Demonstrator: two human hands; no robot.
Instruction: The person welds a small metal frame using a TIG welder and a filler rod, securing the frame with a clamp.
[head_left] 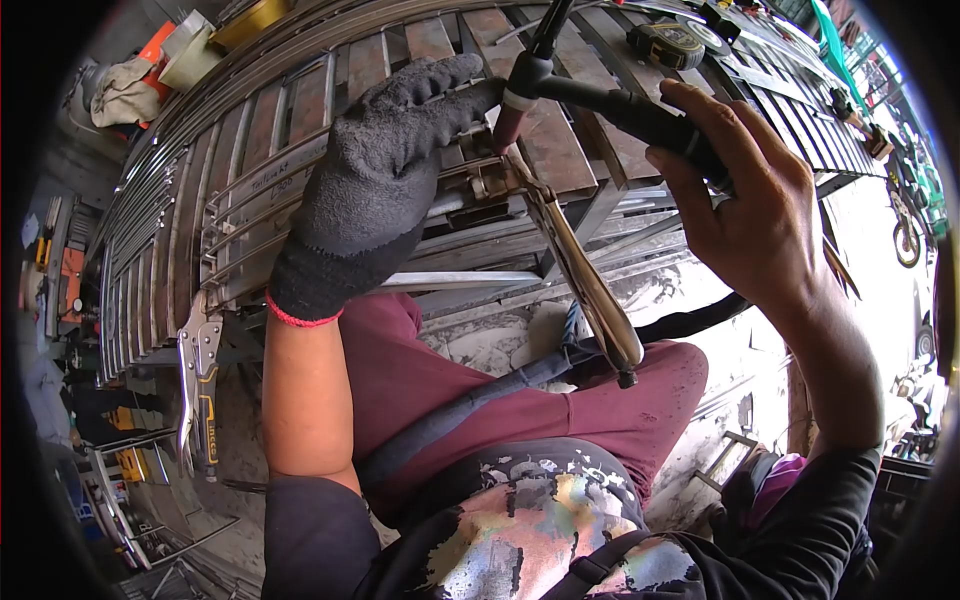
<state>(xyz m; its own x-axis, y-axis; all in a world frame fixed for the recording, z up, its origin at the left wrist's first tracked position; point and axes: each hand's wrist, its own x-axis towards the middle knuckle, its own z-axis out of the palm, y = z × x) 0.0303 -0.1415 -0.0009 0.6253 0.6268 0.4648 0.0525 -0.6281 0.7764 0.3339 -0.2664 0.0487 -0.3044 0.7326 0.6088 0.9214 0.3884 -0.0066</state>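
Steady the gloved left hand (pixel 385 150) with fingertips against the torch head (pixel 530 78); impossible to tell whether gripping. Hold the nozzle (pixel 508 128) at the bench (pixel 558 158) edge, near the upper end of the locking pliers (pixel 575 255). Guide lightly with the right hand (pixel 745 200), closed around the handle (pixel 640 112).

Left hand (pixel 385 165) gloved, fingers (pixel 445 72) extended; right hand (pixel 750 195) bare, grip seemingly loose.
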